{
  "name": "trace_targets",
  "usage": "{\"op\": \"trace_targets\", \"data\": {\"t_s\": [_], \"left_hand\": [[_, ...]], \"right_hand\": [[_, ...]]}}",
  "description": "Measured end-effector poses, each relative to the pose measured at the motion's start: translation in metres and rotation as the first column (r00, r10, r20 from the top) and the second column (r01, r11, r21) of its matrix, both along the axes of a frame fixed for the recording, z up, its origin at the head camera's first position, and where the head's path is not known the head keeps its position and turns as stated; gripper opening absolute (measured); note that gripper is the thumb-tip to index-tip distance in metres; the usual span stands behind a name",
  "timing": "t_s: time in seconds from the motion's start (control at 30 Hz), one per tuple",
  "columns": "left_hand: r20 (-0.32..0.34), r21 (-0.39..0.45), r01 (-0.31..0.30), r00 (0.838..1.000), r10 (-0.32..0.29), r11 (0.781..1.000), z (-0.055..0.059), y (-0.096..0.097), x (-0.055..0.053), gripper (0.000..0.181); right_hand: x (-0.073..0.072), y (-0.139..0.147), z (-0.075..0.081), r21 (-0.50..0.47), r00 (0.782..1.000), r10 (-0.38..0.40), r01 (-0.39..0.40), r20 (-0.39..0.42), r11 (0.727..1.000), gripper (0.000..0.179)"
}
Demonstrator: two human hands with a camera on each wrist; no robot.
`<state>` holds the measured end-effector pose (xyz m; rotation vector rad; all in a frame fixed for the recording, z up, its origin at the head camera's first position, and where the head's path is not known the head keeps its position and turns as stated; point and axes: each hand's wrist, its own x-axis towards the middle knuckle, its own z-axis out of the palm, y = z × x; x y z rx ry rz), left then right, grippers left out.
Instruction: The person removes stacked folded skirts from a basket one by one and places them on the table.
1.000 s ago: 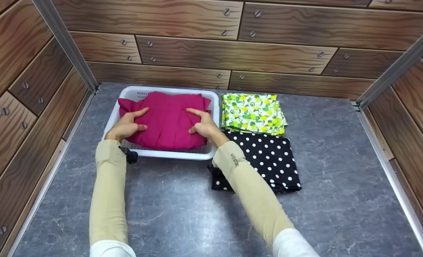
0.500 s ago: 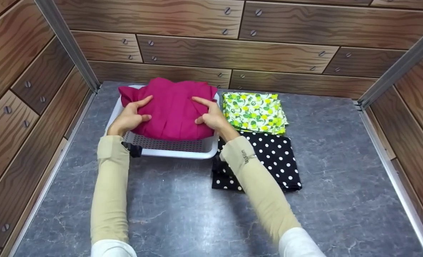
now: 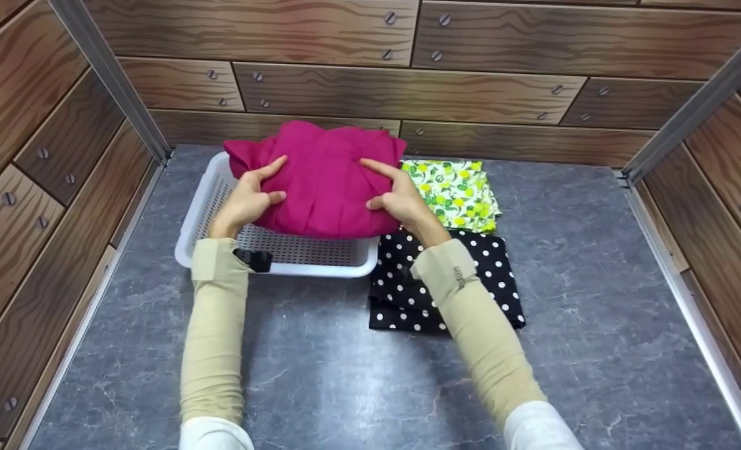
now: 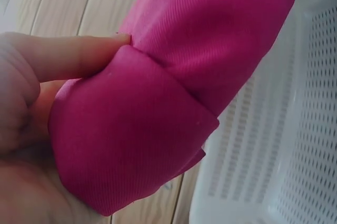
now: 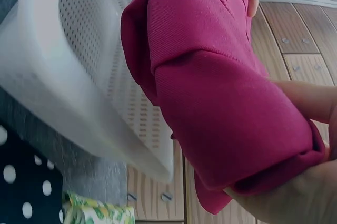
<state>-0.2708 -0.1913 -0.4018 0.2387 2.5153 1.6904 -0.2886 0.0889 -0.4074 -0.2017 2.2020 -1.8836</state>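
Observation:
A folded magenta cloth (image 3: 330, 181) is held up over a white perforated basket (image 3: 277, 270), its right end reaching past the basket's rim. My left hand (image 3: 248, 199) grips the cloth's left end, thumb on top; the left wrist view shows the cloth (image 4: 137, 134) bunched between thumb and fingers. On the opposite end my right hand (image 3: 402, 199) grips it too, and in the right wrist view the folded layers (image 5: 226, 108) sit in that hand. The fingers underneath are hidden in the head view. The part of the basket's floor that shows is bare.
Right of the basket lies a folded white cloth with a yellow-green lemon print (image 3: 458, 194). In front of it is a folded black cloth with white dots (image 3: 402, 306), partly under my right forearm. Wood-patterned walls (image 3: 502, 94) enclose the grey marbled surface (image 3: 320, 375).
Both hands have lifted the magenta cloth up out of the basket and carried it to the right. More of the basket's floor shows. The two patterned cloths lie where they were.

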Motion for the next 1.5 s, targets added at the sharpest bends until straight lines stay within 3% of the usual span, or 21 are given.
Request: {"op": "trace_targets", "data": {"t_s": [0.5,0.83,1.03,1.5], "left_hand": [[-0.027,0.075,0.001,1.000,0.001,0.997,-0.003,0.051,0.009,0.070],[-0.110,0.131,0.024,0.994,-0.010,0.991,-0.014,0.092,0.017,0.069],[-0.119,0.116,0.058,0.992,-0.044,0.992,-0.015,0.115,0.018,0.068],[-0.160,0.079,0.072,0.985,-0.059,0.994,-0.019,0.149,0.024,0.067]], "right_hand": [[0.016,0.059,0.001,0.006,1.000,-0.012,0.013,-0.027,1.000,0.085],[0.027,0.101,-0.003,0.036,0.988,-0.025,0.031,-0.151,0.999,0.082],[0.037,0.125,-0.004,0.055,0.987,-0.049,0.058,-0.154,0.997,0.082],[0.056,0.159,-0.001,0.062,0.983,-0.080,0.091,-0.167,0.994,0.081]]}}
